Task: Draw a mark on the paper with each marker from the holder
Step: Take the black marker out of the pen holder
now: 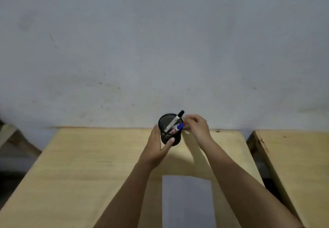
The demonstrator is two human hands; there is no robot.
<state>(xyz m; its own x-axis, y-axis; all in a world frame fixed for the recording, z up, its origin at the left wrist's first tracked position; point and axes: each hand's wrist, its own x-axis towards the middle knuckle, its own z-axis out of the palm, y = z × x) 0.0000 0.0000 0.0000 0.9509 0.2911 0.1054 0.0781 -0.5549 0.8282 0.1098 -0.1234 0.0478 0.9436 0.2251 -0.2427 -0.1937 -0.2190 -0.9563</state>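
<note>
A black mesh holder (175, 141) stands near the far edge of the wooden table (89, 165). A black-capped marker (175, 120) and a blue-capped marker (178, 127) lean out of it to the right. A red cap (184, 124) peeks out behind the blue one. My left hand (157, 145) wraps around the holder's left side, thumb across its front. My right hand (196, 127) is at the holder's right rim, its fingertips pinched on the red-capped marker. A white sheet of paper (187, 201) lies near me, between my forearms.
A grey wall (160, 49) rises right behind the table's far edge. A second wooden table (293, 165) stands to the right across a narrow dark gap. Another wooden surface (7, 133) shows at the far left.
</note>
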